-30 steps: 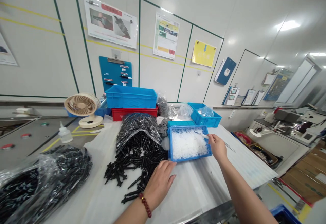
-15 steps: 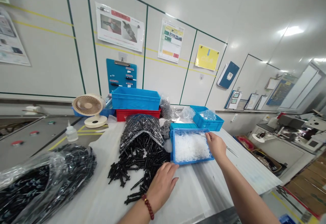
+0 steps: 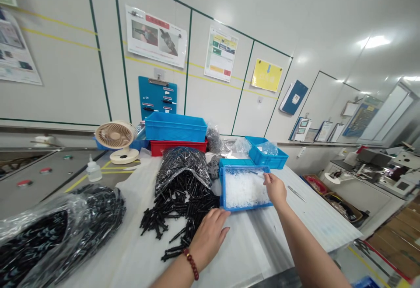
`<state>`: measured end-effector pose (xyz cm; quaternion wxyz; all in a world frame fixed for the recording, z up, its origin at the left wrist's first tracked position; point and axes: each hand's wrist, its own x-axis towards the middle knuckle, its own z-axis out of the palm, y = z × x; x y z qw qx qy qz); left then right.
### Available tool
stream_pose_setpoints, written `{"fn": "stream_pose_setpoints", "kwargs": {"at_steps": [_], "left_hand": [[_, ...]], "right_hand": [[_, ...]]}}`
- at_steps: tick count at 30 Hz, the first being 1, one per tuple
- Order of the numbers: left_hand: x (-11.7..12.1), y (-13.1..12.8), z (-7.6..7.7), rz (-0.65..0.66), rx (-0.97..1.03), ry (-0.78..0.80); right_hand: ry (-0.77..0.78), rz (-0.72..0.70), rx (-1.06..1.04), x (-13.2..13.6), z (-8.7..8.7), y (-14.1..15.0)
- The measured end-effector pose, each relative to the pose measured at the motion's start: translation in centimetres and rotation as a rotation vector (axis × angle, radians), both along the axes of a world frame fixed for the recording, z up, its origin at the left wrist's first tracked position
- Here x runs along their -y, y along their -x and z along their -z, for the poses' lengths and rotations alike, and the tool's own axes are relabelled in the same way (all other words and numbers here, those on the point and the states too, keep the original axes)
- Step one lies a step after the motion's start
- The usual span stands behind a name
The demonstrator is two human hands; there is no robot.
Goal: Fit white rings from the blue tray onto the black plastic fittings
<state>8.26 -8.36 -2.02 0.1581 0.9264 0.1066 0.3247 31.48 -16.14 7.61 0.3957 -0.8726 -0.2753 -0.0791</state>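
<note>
My right hand (image 3: 274, 190) is at the right rim of a blue plastic tray (image 3: 246, 208), its fingertips pinched on a thin white plastic piece (image 3: 257, 174) above a heap of white plastic pieces (image 3: 243, 189). My left hand (image 3: 210, 235) rests open and flat on a white sheet (image 3: 315, 218), just below the tray's near corner. Beside it lies a loose pile of black plastic parts (image 3: 179, 218). Slender metal tweezers (image 3: 297, 193) lie on the sheet right of my right hand, untouched.
A torn bag of black parts (image 3: 182, 170) sits behind the pile, and a large bagged bundle (image 3: 55, 231) lies at the left. Blue crates (image 3: 175, 127) and a red crate (image 3: 173, 148) stand at the back, with a desk fan (image 3: 114, 135) and a dropper bottle (image 3: 94, 172).
The view has shifted slightly. My right hand has moved a little left along the tray, and the tweezers now lie apart from it. My left hand stays in place.
</note>
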Motion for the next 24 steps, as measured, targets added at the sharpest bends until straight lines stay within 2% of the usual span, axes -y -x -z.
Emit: {"fn": "stream_pose_setpoints", "kwargs": {"at_steps": [7,14,17,24], "left_hand": [[-0.4,-0.1,-0.1,0.002,0.045,0.068],[-0.8,0.0,-0.8,-0.067,0.001,0.170],[-0.9,0.1,-0.9,-0.081,-0.003,0.185],[-1.1,0.1,-0.7,-0.082,-0.008,0.194]], "right_hand": [[-0.289,-0.131,-0.315,3.2,2.3,-1.0],[-0.355,-0.256,-0.456,5.1,3.4,0.8],[-0.346,-0.281,-0.303,5.6,4.0,1.4],[-0.323,-0.260,0.450,5.7,5.1,1.6]]}}
